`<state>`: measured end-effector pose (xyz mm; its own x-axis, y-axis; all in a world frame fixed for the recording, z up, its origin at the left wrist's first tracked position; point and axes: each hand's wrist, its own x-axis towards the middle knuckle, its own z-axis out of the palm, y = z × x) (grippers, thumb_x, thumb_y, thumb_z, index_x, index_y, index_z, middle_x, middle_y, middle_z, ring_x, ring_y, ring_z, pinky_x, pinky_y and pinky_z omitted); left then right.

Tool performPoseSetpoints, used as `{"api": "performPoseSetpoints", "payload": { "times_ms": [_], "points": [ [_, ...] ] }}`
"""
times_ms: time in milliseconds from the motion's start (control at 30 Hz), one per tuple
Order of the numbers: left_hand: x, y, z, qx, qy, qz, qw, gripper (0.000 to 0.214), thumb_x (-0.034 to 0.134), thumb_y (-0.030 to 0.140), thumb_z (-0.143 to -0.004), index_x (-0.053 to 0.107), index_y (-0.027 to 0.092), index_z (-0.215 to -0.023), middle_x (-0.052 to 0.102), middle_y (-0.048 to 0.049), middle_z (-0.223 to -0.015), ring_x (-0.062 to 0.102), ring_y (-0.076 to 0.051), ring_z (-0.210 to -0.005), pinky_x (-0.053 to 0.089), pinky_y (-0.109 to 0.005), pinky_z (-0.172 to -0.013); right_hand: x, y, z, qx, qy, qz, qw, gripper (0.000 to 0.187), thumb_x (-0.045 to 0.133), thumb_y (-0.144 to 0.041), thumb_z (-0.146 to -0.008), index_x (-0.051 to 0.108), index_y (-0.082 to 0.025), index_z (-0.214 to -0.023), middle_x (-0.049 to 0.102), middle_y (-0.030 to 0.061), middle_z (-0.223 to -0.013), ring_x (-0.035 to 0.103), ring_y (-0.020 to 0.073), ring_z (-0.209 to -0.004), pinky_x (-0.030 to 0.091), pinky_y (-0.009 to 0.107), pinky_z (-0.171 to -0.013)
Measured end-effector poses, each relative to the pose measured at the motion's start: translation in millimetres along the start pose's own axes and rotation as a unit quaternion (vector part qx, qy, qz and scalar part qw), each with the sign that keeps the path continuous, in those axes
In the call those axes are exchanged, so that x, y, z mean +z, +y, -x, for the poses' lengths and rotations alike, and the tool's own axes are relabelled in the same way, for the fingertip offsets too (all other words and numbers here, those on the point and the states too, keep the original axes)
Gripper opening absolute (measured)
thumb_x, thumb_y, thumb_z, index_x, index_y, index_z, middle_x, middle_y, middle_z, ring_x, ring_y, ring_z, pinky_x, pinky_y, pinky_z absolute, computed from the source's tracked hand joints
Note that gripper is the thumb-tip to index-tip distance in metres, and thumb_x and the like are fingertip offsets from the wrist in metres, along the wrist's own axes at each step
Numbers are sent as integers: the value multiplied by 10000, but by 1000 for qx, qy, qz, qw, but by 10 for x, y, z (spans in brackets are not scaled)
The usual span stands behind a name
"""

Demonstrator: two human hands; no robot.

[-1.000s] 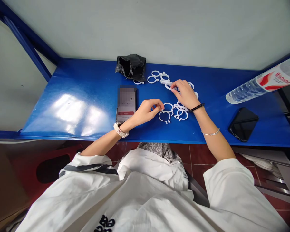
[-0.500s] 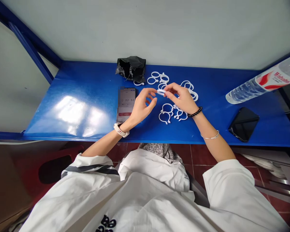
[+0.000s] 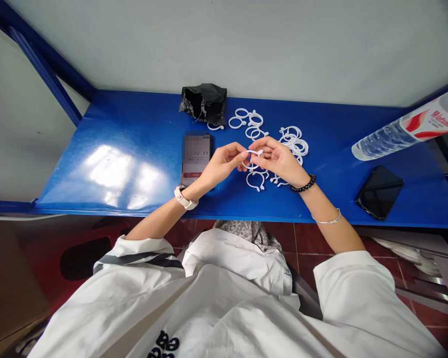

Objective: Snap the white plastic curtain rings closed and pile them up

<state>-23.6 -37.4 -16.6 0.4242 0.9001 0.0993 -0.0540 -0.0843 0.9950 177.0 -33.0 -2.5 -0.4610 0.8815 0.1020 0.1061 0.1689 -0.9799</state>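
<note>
I have the left hand (image 3: 221,166) and right hand (image 3: 280,160) meeting over the middle of the tabletop (image 3: 115,164), a ring (image 3: 254,152) pinched between them. Just left of them lies a phone (image 3: 196,156). Behind it, by the wall, sits a bag (image 3: 203,102). Loose rings (image 3: 294,145) spread behind and under the right hand. Far right lies a bottle (image 3: 406,129) on its side, with a second phone (image 3: 379,191) in front of it.
</note>
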Motion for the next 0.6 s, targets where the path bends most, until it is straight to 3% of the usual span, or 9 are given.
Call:
{"api": "performPoseSetpoints", "payload": {
  "times_ms": [100,233,600],
  "points": [
    [-7,33,5,-11,5,23,1000,464,710,610,-854,610,157,-876,708,-41,-821,662,-121,-714,535,-260,-715,-8,10,15,46,12,-39,998,411,779,-523,-819,622,-213,-1039,652,-3,-829,583,103,-641,492,229,-561],
    [-3,71,12,-32,-32,18,999,418,723,556,-857,629,150,-871,712,-52,-869,659,-123,-764,502,-241,-695,-30,18,14,58,12,-47,997,396,759,-552,-834,660,-180,-927,657,2,-765,492,65,-522,426,223,-489],
    [31,87,3,-71,-67,-13,995,594,676,718,-813,567,150,-680,620,-19,-687,426,-43,-491,316,-219,-485,30,-24,51,66,-21,-4,998,414,813,-549,-783,655,-166,-780,654,-3,-657,531,74,-479,437,220,-474]
  ]
}}
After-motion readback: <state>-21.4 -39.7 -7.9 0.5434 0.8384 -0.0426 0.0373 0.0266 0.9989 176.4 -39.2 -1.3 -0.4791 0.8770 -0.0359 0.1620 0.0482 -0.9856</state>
